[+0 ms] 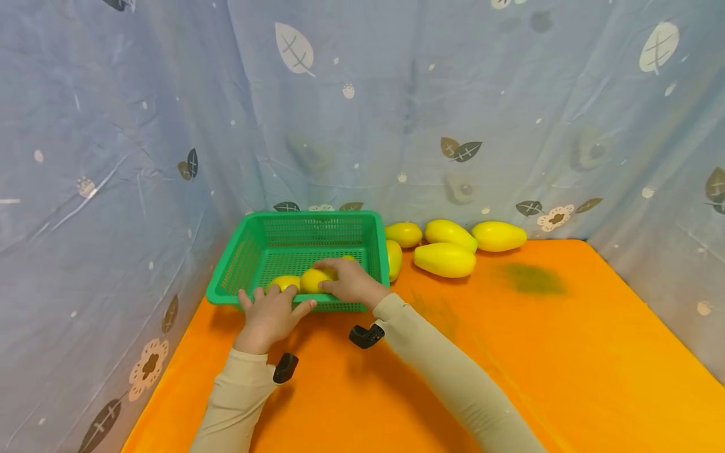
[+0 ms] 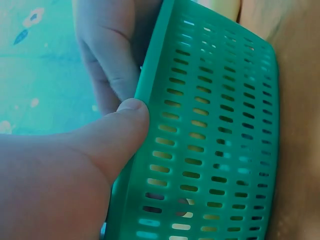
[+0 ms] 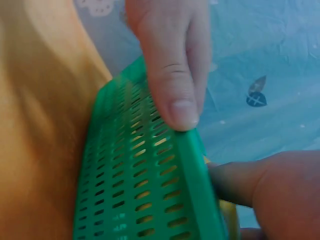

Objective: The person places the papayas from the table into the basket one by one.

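Observation:
A green slotted basket (image 1: pixel 370 245) stands on the orange table, with yellow mangoes inside along its near wall. My left hand (image 1: pixel 270 318) grips the near rim. Its thumb (image 2: pixel 107 135) lies on the rim's outer side while the fingers reach over into the basket, beside a mango (image 1: pixel 283 282). The right hand (image 1: pixel 348 281) reaches over the same rim and holds another mango (image 1: pixel 313 280) between thumb and fingers. Behind that hand peeks a further yellow fruit (image 1: pixel 348 257), mostly covered. In the right wrist view, the right thumb (image 3: pixel 235 182) sits close inside the rim.
Two rounder yellow fruits, one at the back (image 1: pixel 404 234) and one against the basket's right side (image 1: pixel 393 260), lie outside. Several long papaya-like fruits (image 1: pixel 444 260) are farther right. Patterned curtains (image 1: pixel 362 126) enclose the orange table (image 1: pixel 566 340) at the back and sides.

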`<state>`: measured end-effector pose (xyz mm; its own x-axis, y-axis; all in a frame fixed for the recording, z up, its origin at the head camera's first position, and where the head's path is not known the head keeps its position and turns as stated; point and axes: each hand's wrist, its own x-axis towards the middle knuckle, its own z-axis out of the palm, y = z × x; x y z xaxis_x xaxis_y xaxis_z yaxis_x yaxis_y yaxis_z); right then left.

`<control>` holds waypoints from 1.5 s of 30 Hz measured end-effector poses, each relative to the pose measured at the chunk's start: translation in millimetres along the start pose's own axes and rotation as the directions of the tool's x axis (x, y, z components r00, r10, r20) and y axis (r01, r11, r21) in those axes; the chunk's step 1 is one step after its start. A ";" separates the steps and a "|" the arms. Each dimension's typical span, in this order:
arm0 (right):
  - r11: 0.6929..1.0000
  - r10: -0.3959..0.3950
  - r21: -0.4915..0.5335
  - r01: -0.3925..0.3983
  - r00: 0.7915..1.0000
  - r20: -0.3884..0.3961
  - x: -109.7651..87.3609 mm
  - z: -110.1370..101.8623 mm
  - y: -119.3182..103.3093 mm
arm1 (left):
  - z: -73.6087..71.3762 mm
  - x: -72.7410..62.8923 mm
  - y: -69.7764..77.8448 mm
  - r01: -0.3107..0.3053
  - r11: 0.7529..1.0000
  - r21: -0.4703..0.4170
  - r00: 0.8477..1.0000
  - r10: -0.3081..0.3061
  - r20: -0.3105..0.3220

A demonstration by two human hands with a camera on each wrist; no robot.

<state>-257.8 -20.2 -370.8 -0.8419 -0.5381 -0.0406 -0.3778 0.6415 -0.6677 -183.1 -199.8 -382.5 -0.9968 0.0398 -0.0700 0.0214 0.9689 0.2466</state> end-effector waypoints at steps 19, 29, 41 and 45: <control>0.998 0.007 0.062 -0.006 1.000 -0.008 -6.9 -8.8 5.6 | 1.1 -2.9 2.2 -0.011 1.000 0.007 1.000 0.011 -0.010; 0.969 0.135 0.233 -0.077 0.960 -0.245 -39.1 -121.9 52.9 | -0.8 -1.8 -0.4 -0.018 1.000 -0.020 1.000 0.017 -0.007; 0.886 0.392 0.365 -0.286 0.883 -0.259 -87.2 -178.7 156.7 | -2.2 -5.6 -2.4 -0.013 1.000 -0.014 1.000 0.013 0.003; 0.861 0.432 0.391 -0.326 0.873 -0.225 -94.6 -168.5 179.0 | 0.4 -5.3 -0.6 -0.024 1.000 -0.008 1.000 0.024 -0.012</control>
<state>-310.8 237.7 -361.2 -0.9852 -0.0693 -0.1569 0.0995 0.5141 -0.8519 -177.7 -200.5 -382.7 -0.9968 0.0598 -0.0526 0.0444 0.9656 0.2561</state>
